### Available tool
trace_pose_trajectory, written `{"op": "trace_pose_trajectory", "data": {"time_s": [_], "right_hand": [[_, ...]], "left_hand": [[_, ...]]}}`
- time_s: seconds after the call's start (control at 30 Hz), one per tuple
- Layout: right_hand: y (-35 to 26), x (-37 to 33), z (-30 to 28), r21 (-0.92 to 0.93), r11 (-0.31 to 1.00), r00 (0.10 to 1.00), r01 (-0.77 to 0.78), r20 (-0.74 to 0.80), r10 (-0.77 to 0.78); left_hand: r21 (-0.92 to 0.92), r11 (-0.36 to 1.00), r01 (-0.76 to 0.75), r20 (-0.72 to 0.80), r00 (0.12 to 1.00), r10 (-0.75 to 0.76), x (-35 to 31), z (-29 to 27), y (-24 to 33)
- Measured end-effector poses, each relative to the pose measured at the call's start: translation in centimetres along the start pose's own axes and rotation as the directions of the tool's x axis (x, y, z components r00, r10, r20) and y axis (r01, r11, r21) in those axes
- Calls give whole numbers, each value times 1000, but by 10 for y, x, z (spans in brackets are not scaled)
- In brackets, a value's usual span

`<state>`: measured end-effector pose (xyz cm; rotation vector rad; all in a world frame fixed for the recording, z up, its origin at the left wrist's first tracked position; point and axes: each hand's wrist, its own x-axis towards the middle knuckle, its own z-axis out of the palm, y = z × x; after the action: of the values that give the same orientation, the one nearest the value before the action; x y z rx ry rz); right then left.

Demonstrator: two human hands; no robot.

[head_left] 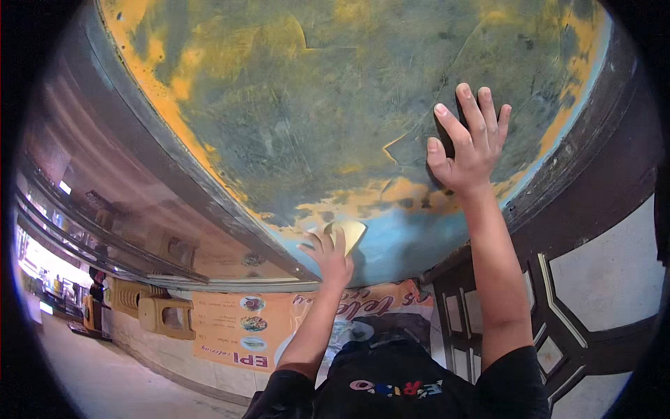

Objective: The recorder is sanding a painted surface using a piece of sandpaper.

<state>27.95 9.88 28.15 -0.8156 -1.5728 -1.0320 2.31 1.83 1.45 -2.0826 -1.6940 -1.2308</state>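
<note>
A large painted surface [279,119] fills the upper part of the head view, patchy dark grey-green with worn yellow-orange areas and a light blue lower edge. My left hand [330,260] presses a pale yellow sheet [350,236], sandpaper-like, against the blue and orange part near that edge. Its fingers lie over the sheet's left side, and the underside is hidden. Farther up and to the right, my right hand [469,148] rests on the grey-green area with its fingers spread, holding nothing. A raised, cracked edge in the paint shows just left of it.
Dark frame edges [558,167] border the painted surface. Below it, an orange banner [223,342] with food pictures lies behind my left arm. Yellow-brown plastic stools [164,315] stand at the lower left. Dark strips and pale panels [604,265] are on the right.
</note>
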Motion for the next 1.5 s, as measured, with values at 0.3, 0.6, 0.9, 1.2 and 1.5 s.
{"op": "trace_pose_trajectory", "data": {"time_s": [0.3,0.6,0.9,1.2,1.5], "right_hand": [[1,1,-4,-27,999,999,38,10,-38],[-1,-2,-1,-3,1000,1000,-15,9,15],[1,-4,-1,-2,1000,1000,-6,7,6],[2,5,-4,-36,999,999,9,39,-7],[18,71,-8,-139,990,998,3,69,7]], "left_hand": [[20,999,35,-34,999,-34,24,-14,9],[5,997,-72,-167,983,72,58,-32,15],[28,1000,9,-100,995,-6,34,-12,11],[42,995,93,93,991,-97,17,-14,8],[36,999,27,-45,999,-26,27,-15,-13]]}}
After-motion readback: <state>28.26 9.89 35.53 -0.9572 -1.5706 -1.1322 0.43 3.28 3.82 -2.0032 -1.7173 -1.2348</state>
